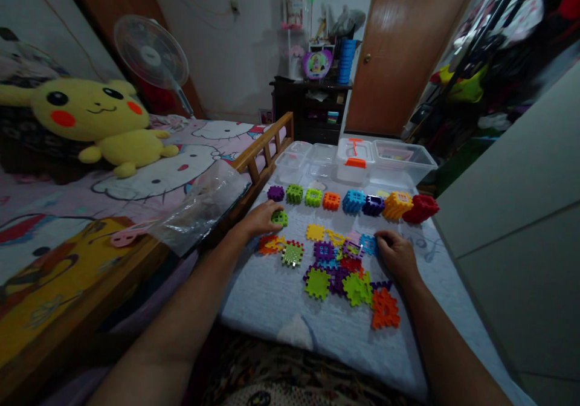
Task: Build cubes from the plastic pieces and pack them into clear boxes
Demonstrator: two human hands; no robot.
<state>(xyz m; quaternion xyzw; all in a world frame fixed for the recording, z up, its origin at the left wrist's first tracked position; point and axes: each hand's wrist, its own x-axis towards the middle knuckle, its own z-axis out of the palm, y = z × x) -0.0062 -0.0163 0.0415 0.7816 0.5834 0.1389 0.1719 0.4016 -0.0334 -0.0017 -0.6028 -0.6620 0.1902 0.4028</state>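
Observation:
My left hand (pixel 263 219) is closed on a light green building tile (pixel 280 218) at the left of the blue cloth. My right hand (pixel 397 254) pinches the edge of a blue building tile (pixel 368 244) at the right of a loose heap. In that heap lie yellow (pixel 315 232), purple (pixel 323 251) and red tiles (pixel 351 265), with green tiles (pixel 317 283) and an orange tile (pixel 385 309) nearer me. Just below my left hand are orange pieces (pixel 270 244) and a green tile (pixel 293 253).
Behind my hands runs a row of tile stacks by colour, from purple (pixel 275 193) to red (pixel 421 208). Clear plastic boxes (pixel 324 154), one with an orange-handled lid (pixel 356 150), stand at the back. A wooden bed rail (pixel 254 161) borders the left.

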